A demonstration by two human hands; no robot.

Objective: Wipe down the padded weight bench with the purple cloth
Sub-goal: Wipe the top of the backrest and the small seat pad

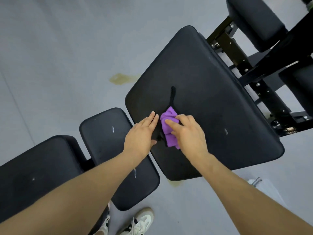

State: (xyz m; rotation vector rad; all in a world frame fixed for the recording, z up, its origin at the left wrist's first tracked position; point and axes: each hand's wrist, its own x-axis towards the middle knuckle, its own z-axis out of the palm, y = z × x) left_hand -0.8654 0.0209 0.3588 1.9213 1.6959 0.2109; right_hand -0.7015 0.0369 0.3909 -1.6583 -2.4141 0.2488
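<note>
and here we are at the bench, both hands down on the big black padded back pad [211,102], the wide trapezoid cushion of the weight bench. the crumpled purple microfibre cloth [167,126] sits near the middle of that pad, a touch toward its near left edge, bunched up rather than spread. the right hand [188,133] is on top of it, fingers loosely curled and pressing the cloth into the vinyl, index finger stretched across the folds. the left hand [142,136] lies flat just beside the cloth, fingers straight and pressed together, palm down on the pad, looks like it's bracing. there's a dark strip [172,95] running up from under the cloth toward the pad's far end, could be a strap or a wet streak, can't tell. the smaller black seat pad [108,141] toward the near left corner shows pale scuff marks, and so does the next cushion [39,175]; a white nick sits near the big pad's right edge. my read: wiping is under way on the big pad, plenty left. to do this well, open the cloth out flatter for more contact, keep firm even pressure, work in overlapping passes from the middle out to each edge and corner, then move on to the scuffed seat pads.
</note>
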